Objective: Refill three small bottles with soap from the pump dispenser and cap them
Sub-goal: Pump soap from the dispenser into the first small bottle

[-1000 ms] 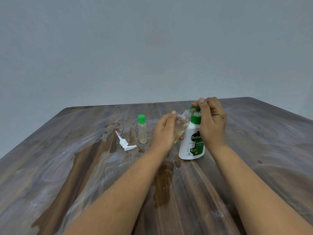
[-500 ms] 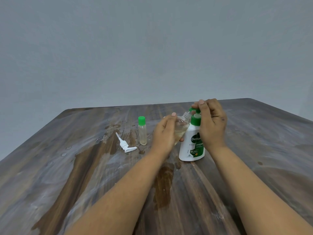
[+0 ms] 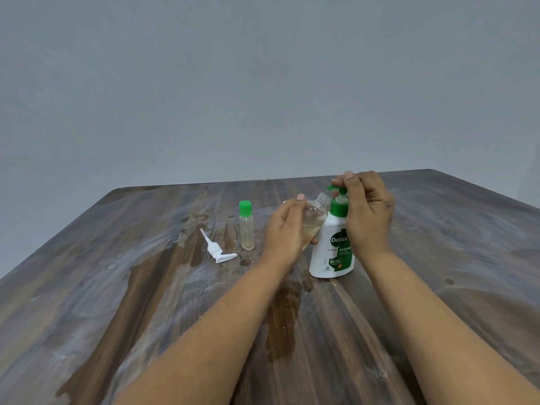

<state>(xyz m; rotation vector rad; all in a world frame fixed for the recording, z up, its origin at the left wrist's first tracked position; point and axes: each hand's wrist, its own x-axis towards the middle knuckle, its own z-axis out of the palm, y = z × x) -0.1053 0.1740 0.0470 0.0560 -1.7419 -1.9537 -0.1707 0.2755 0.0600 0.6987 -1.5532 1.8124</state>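
Your right hand (image 3: 366,211) curls its fingers over the green pump head (image 3: 336,189) of the white dispenser (image 3: 331,249), right of centre. Your left hand (image 3: 285,229) grips an uncapped clear bottle (image 3: 314,213), tilted toward the nozzle. Left of them stand a capped small bottle (image 3: 246,225) and a loose white pump (image 3: 217,249) on the wet table (image 3: 117,302).

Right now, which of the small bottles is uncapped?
The clear small bottle held tilted in the left hand, neck at the dispenser nozzle. The other small bottle stands upright with a green cap on.
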